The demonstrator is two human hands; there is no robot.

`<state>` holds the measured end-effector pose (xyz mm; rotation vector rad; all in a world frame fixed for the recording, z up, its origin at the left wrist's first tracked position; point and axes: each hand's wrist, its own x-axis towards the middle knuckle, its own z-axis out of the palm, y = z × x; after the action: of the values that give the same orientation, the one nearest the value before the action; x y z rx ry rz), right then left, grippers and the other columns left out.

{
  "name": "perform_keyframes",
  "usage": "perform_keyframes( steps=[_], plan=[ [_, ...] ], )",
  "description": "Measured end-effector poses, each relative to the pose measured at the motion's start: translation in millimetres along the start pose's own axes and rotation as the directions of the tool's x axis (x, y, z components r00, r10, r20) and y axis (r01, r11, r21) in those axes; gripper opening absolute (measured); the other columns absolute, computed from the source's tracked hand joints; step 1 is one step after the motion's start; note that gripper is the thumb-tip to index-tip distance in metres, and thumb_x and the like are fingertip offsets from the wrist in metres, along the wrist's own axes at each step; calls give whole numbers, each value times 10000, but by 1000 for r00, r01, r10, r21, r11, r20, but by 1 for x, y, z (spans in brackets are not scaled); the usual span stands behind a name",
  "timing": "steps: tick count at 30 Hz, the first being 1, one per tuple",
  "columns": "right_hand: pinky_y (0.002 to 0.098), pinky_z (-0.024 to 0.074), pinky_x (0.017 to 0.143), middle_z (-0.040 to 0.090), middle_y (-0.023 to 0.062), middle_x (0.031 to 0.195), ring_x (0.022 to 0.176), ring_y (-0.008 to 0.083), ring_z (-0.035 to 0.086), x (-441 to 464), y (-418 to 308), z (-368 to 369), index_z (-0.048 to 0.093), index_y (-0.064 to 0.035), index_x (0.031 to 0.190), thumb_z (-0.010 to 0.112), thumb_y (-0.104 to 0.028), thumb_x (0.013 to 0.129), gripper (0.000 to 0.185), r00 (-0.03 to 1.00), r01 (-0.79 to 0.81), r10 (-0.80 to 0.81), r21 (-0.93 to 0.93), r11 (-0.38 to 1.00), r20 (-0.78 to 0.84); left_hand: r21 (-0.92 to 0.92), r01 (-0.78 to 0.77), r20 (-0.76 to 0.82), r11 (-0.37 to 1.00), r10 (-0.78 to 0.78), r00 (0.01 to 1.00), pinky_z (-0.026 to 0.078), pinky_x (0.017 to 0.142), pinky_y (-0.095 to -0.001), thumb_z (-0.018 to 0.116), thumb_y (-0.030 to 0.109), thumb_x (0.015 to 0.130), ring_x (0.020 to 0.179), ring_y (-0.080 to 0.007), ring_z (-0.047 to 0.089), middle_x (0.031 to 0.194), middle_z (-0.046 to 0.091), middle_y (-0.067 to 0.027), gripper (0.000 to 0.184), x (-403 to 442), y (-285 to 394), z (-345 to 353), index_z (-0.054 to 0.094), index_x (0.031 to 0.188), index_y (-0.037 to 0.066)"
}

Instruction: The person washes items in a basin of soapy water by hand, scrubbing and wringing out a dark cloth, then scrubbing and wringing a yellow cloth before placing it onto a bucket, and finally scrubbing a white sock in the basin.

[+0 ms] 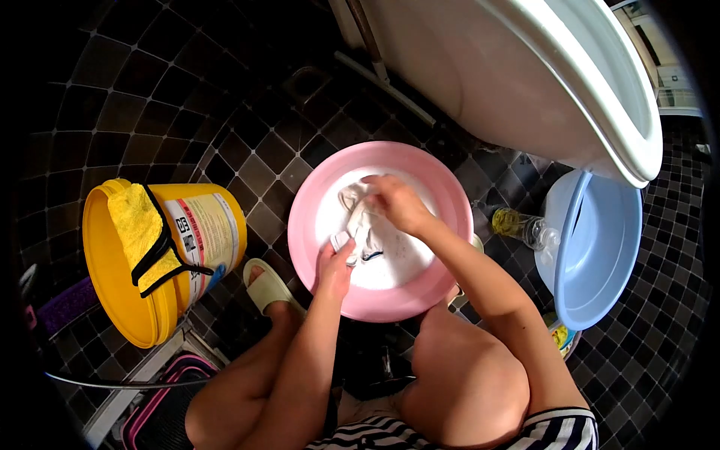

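A pink basin (304,232) stands on the dark tiled floor in front of me, with white suds (409,262) in it. A whitish cloth (362,223) with a dark edge lies over the suds, between my hands. My left hand (336,262) is closed on the cloth's lower end, near the basin's front left. Over the upper part of the cloth, my right hand (396,201) has its fingers curled and blurred; the cloth passes beneath them, and its grip is hard to make out.
At the left is a yellow bucket (165,300) with a yellow cloth (139,221) over it. A blue basin (600,247) stands at the right beside a clear bottle (525,227). A large white tub (487,82) rises at the upper right.
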<state>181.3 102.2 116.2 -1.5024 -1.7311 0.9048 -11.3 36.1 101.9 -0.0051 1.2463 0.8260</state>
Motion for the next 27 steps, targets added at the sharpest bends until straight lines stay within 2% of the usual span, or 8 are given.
perform_keyframes(
  steps=[2,5,10,14,16,20,25,27],
  plan=[
    [382,485,722,592,136,895,827,302,586,3,5,4,583,-88,1089,593,-49,807,285,980,-35,47,-64,997,195,275,114,-126,955,-82,989,470,790,-294,644,73,831,928,-161,584,1031,597,-19,261,-2,-5,-4,562,1078,81],
    [383,480,798,588,139,992,889,319,583,-11,38,16,591,-98,1097,533,-127,845,260,821,53,208,-434,899,531,285,125,-193,950,-71,979,455,791,-286,639,67,829,910,-136,576,1049,587,-14,297,1,-14,-8,559,1115,93],
    [406,498,789,624,172,961,869,329,619,-50,30,-5,611,-52,1001,554,-112,794,223,699,-147,469,-533,833,540,459,138,-244,878,-25,970,461,797,-315,646,108,827,932,-154,568,1026,588,-23,310,8,-27,-14,558,1124,95],
    [424,512,782,653,199,936,853,336,647,-54,42,-8,627,-14,925,571,-100,753,200,767,-253,510,-546,798,389,592,126,-234,796,20,972,459,797,-327,661,183,834,947,-168,559,1005,587,-23,308,13,-25,-15,559,1110,93],
    [427,517,757,653,211,893,819,350,649,-54,57,2,622,-3,903,550,-81,749,187,821,-300,500,-537,789,275,146,117,-284,982,-72,956,428,857,-313,659,280,848,963,-155,545,1032,587,-11,321,21,-21,-24,554,1088,95],
    [427,522,724,645,237,836,775,361,652,-58,64,9,602,25,837,509,-50,747,150,868,-348,479,-530,774,131,-416,-45,-85,908,10,996,340,952,-293,532,353,921,1057,-137,519,1087,593,-10,323,11,-1,-7,543,1135,111],
    [426,521,717,645,229,829,770,352,650,-62,66,10,598,11,831,505,-57,757,137,875,-319,464,-556,768,138,-467,-50,-10,883,52,999,393,940,-332,433,323,965,1087,-186,525,1148,580,-45,348,4,15,11,512,1196,75],
    [426,521,712,645,225,825,769,350,648,-60,61,7,597,5,837,504,-60,762,136,872,-312,466,-564,764,149,-130,78,-58,988,-86,995,429,916,-338,453,281,959,1082,-206,533,1132,580,-62,351,16,13,-1,493,1214,43]
  ],
)
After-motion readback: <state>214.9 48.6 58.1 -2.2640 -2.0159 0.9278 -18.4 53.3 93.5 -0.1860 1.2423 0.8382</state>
